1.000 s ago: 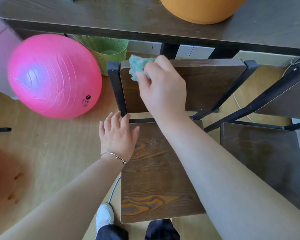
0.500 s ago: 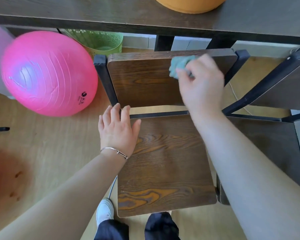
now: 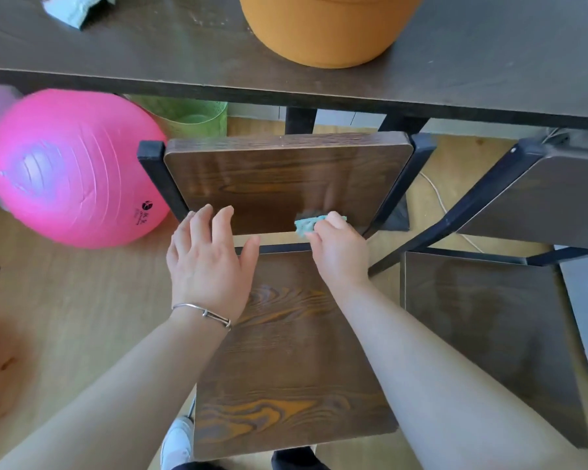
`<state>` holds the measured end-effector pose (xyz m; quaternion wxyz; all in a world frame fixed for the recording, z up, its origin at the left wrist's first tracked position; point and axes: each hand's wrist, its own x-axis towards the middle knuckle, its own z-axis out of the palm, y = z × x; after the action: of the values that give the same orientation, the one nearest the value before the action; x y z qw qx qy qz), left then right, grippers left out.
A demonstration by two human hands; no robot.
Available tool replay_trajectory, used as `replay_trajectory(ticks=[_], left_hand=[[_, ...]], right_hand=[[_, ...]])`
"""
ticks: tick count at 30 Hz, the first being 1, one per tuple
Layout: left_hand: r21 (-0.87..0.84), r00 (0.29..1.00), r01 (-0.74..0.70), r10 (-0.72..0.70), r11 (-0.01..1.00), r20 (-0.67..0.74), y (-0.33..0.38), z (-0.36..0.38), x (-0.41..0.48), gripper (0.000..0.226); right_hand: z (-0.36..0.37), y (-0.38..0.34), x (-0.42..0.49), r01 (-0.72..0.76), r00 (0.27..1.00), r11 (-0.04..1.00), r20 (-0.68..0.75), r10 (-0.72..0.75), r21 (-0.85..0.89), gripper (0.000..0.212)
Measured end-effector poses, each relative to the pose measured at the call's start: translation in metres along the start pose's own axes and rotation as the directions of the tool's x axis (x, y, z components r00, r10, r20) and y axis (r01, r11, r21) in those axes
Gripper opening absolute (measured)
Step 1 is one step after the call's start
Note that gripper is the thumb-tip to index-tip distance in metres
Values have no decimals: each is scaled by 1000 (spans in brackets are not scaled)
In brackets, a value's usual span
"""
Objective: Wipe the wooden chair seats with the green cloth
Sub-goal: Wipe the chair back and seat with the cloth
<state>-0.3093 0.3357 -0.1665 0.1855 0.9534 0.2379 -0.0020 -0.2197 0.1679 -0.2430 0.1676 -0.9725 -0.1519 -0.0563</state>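
Right hand point(image 3: 340, 256) grips green cloth point(image 3: 314, 223) at the backrest point(image 3: 279, 178) lower edge, left hand point(image 3: 207, 266) flat on the seat point(image 3: 286, 368); cloth could snag in the gap between

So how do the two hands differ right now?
The left hand lies open and flat, holding nothing; the right hand grips the green cloth at the lower edge of the backrest. The left hand wears a bracelet at the wrist; the right hand wears none. Both reach over the same wooden seat.
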Motion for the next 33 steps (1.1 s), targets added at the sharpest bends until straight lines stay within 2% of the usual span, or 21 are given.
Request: replay_trajectory(ticks=[3, 5, 7, 9, 11, 14, 16, 19, 22, 23, 26, 31, 33], left_hand=[[-1, 1000, 11, -11, 1000, 5, 8, 1, -2, 57], [-2, 1000, 18, -18, 1000, 5, 13, 2, -2, 57], [3, 1000, 24, -24, 1000, 9, 20, 5, -2, 57], [8, 999, 30, -31, 1000, 15, 25, 9, -3, 57], [0, 999, 33, -33, 999, 13, 28, 12, -4, 57], [2, 999, 39, -39, 999, 24, 31, 19, -11, 59], [8, 999, 38, -38, 999, 31, 32, 21, -15, 60], [13, 999, 25, -25, 1000, 34, 36, 22, -21, 59], [10, 999, 22, -22, 1000, 49, 43, 24, -22, 59], [8, 999, 20, -20, 1000, 51, 45, 25, -22, 60], [12, 998, 14, -15, 1000, 66, 52, 30, -22, 60], [4, 998, 7, -7, 1000, 62, 49, 43, -21, 58], [20, 996, 19, -21, 1000, 84, 44, 49, -21, 59]], right_hand=[[-51, -1, 23, 62, 978, 995, -202, -45, 81, 20], [-91, 2, 42, 63, 938, 989, -346, -14, 132, 22], [-110, 6, 52, 64, 917, 991, -400, -11, 120, 24], [-101, 14, 49, 106, 932, 991, -355, -71, 79, 26], [-75, 26, 37, 107, 965, 993, -246, -91, 51, 26], [-28, 51, 12, 7, 999, 1000, -40, -8, -25, 25], [-15, 58, 4, -6, 999, 998, 41, 8, -59, 25], [-45, 55, 14, 41, 998, 999, -49, -41, 0, 26], [-111, 53, 45, 112, 940, 992, -328, -90, 51, 26], [-130, 55, 56, 122, 922, 989, -378, -82, 82, 26], [-150, 60, 76, 110, 928, 992, -365, -80, 62, 32], [-127, 72, 58, 252, 898, 964, -392, -201, 82, 35], [-109, 83, 45, 214, 928, 972, -330, -171, 97, 34]])
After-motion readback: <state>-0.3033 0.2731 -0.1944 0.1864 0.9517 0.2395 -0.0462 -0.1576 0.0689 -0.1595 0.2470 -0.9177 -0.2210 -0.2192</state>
